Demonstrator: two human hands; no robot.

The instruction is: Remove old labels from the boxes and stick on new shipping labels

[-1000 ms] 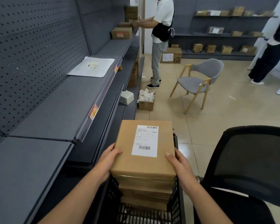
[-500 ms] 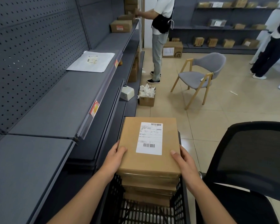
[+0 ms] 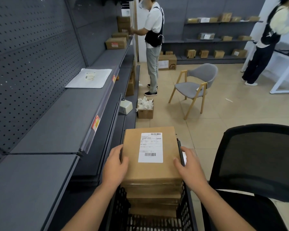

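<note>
We grip top box [image 3: 150,165] by side edges, left hand [image 3: 114,165] and right hand [image 3: 189,167] curled round; stiff cardboard, likely light; label [image 3: 150,147] on box top.

A parcel stockroom is indicated. Grey metal shelves [image 3: 57,117] backed by pegboard [image 3: 23,64] are run along the walls, and cardboard boxes [image 3: 203,53] are stored on them. Tag strips [image 3: 100,112] are fixed to the shelf edges. A labelled box [image 3: 150,170] is stacked on others in a black basket [image 3: 184,205].

Between left hand [image 3: 115,165] and right hand [image 3: 190,167]: at least four flat brown cardboard boxes [image 3: 150,174], one white paper label [image 3: 150,147]. Rightward: one black mesh chair [image 3: 257,164], one grey wooden-legged chair [image 3: 195,85].
</note>
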